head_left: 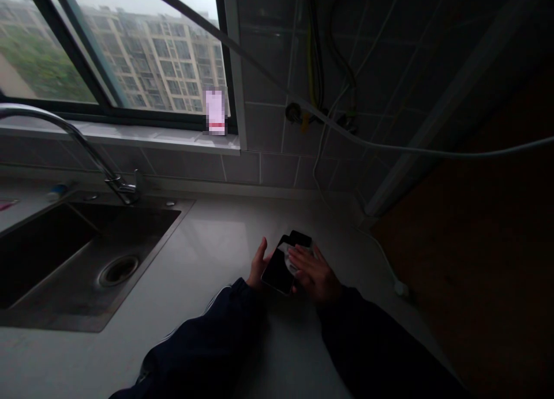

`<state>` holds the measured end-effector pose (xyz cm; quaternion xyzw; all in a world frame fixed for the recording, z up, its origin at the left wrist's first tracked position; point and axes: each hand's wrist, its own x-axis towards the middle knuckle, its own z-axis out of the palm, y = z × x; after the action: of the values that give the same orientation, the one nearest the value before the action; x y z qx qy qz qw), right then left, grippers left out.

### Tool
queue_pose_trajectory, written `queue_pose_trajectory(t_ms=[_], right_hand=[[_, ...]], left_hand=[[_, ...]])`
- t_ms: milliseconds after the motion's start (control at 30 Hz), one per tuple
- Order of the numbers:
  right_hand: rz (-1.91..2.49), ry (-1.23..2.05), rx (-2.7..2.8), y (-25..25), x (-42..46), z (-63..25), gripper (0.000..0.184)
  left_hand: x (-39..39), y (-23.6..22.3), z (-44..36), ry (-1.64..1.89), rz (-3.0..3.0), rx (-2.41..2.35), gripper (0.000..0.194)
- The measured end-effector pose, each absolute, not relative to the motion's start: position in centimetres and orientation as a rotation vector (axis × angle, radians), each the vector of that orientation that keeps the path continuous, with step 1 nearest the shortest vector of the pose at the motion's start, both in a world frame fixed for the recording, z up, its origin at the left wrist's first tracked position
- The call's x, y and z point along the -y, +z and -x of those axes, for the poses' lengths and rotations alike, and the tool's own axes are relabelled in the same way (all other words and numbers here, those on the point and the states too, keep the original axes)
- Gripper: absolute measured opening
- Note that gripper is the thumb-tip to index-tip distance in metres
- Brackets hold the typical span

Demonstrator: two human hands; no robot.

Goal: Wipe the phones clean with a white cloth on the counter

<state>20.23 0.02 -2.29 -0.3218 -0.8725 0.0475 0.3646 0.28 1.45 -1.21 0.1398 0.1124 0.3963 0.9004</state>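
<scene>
While the steel sink (pixel 64 295) sits at my far left with its curved faucet (pixel 116 182) behind it, a blurred, pinkish-white item (pixel 215 110) stands on the windowsill (pixel 151 139) by the window's right edge. Nearer me, over the pale counter (pixel 194 312), my left hand (pixel 258 267) holds a black phone (pixel 277 275) at a tilt from its left side, thumb raised away from it and fingers mostly hidden behind. A crumpled white cloth (pixel 289 257) lies against the phone's dark face, under my right hand (pixel 318 275), whose fingers are close together and laid on it; I can't tell whether they pinch it. Just beyond the phone another flat black thing (pixel 302 237) shows, partly covered. Off to the right, a white plug (pixel 401 288) lies near the counter's edge.
</scene>
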Motion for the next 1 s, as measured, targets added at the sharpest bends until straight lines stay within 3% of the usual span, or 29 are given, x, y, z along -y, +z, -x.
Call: queue_pose_trajectory(t_ms=[100, 367, 667, 1000], right_hand=[[0.911, 0.130, 2.246, -2.4, -0.3, -20.4, 0.051], [0.516, 0.323, 2.353, 0.0, 2.9, -19.0, 0.059], [0.541, 0.378, 2.432, 0.0, 3.6, -18.3, 0.066], [0.934, 0.165, 2.395, -1.4, 0.8, -19.7, 0.067]], left_hand=[[-1.4, -1.1, -0.3, 0.850, -0.306, -0.247, 0.078], [-1.7, -1.6, -0.1, 0.894, -0.306, -0.301, 0.082], [-1.0, -0.5, -0.8, 0.897, -0.405, -0.342, 0.090], [-0.8, -0.9, -1.5, 0.889, -0.357, -0.324, 0.071]])
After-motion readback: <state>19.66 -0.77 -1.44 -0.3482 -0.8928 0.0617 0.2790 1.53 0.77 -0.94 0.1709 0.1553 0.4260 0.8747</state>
